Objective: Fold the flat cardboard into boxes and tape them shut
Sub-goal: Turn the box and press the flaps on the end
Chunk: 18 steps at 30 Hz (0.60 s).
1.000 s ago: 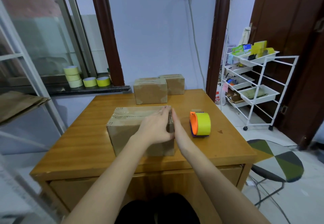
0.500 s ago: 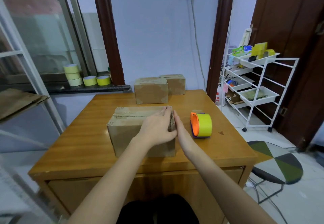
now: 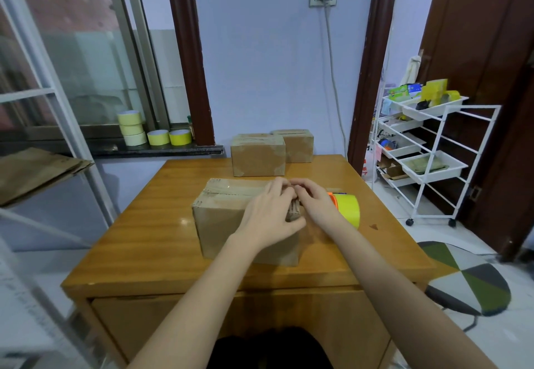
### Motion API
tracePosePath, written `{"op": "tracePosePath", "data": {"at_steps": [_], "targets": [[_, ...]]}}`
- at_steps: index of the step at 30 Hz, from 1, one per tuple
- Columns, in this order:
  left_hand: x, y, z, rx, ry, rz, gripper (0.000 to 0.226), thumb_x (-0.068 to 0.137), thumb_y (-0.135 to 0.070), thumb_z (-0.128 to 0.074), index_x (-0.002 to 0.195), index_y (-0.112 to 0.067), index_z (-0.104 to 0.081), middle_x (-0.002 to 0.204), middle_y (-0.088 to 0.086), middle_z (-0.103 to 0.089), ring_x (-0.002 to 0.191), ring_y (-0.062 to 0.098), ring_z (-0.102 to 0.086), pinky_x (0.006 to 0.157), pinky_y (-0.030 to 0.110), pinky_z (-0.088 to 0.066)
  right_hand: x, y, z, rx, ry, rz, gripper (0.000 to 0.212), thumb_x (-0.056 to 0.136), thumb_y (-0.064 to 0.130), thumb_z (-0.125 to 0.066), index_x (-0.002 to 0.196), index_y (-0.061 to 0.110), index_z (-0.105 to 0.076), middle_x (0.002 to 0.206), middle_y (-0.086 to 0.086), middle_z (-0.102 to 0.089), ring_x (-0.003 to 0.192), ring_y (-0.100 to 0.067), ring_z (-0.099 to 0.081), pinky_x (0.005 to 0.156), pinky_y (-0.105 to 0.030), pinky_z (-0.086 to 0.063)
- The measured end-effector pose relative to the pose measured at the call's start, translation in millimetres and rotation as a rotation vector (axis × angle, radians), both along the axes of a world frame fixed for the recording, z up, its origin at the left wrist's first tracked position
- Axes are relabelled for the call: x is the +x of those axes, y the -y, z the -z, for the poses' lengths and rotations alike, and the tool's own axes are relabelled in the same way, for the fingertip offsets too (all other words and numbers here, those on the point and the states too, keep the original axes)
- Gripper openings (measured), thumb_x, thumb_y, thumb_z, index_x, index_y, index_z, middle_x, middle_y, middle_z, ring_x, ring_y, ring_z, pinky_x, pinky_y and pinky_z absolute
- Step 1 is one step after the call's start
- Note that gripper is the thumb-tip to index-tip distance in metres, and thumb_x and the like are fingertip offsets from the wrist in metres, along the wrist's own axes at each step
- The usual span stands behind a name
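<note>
On the glossy wooden table (image 3: 144,241), both hands (image 3: 291,209) press a taped, rectangular cardboard box's (image 3: 222,221) right end.

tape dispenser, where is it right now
In the head view the tape dispenser sits on the wooden table, right of the near cardboard box, partly hidden behind the right hand.

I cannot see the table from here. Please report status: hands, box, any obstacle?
Left hand flat on near box, right hand at its right top edge. Top already taped. Tape dispenser beside right hand, not blocking.
</note>
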State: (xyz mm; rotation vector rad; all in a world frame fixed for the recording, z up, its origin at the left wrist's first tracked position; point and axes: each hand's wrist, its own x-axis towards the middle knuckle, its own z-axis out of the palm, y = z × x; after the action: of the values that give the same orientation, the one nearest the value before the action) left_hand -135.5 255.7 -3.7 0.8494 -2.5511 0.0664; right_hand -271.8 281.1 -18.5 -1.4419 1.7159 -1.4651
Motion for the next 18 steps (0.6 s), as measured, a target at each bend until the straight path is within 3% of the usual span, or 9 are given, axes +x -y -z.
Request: {"op": "tracePosePath", "data": {"at_steps": [3,6,9,14,18], "targets": [[9.1,0.1,4.5,-0.12,-0.016,0.042,0.047,0.086,-0.052,-0.051,0.121,-0.021,-0.056,0.116,-0.002,-0.048,0.107,0.017,-0.044,0.091,0.029,-0.036,-3.7,-6.6,2.1,-0.044,-0.046,0.028,0.023,0.097,0.006,-0.05,0.115,0.006,-0.063,0.11,-0.003,-0.062,0.098,-0.01,-0.056,0.08,-0.004,-0.043],[22.1,0.7,11.2,-0.166,-0.009,0.031,0.052,0.088,-0.054,-0.043,0.13,-0.026,-0.055,0.118,-0.006,-0.056,0.111,0.015,-0.046,0.099,0.029,-0.026,-5.3,-10.6,-0.3,-0.049,-0.105,0.036,0.019,0.095,0.01,-0.057,0.112,0.007,-0.065,0.109,-0.004,-0.064,0.096,-0.011,-0.058,0.086,-0.013,-0.046],[38.9,-1.8,22.3,-0.182,-0.046,0.031,0.052,0.092,-0.048,-0.035,0.132,-0.023,-0.056,0.122,-0.006,-0.061,0.116,0.015,-0.049,0.107,0.029,-0.022,-3.0,-15.5,2.8,-0.026,-0.259,0.1,0.019,0.092,0.021,-0.062,0.109,0.012,-0.065,0.108,-0.006,-0.062,0.091,-0.011,-0.055,0.082,-0.019,-0.042],[65.8,4.4,40.3,0.01,-0.13,-0.034,0.066,0.094,-0.058,-0.015,0.148,-0.024,-0.032,0.153,-0.008,-0.031,0.143,0.006,-0.016,0.114,0.025,-0.011,13.2,-32.7,3.7,-0.077,-0.456,0.164,0.026,0.089,0.034,-0.063,0.104,0.013,-0.065,0.094,-0.001,-0.048,0.073,-0.005,-0.044,0.069,-0.022,-0.033],[75.1,11.7,35.6,0.136,-0.115,-0.017,0.054,0.099,-0.051,-0.028,0.149,-0.031,-0.023,0.156,-0.017,-0.017,0.14,-0.007,-0.002,0.114,0.023,-0.01,23.9,-40.5,1.3,-0.064,-0.544,0.169,0.033,0.092,0.038,-0.059,0.108,0.01,-0.062,0.096,0.004,-0.041,0.081,-0.01,-0.046,0.07,-0.021,-0.035]]}}
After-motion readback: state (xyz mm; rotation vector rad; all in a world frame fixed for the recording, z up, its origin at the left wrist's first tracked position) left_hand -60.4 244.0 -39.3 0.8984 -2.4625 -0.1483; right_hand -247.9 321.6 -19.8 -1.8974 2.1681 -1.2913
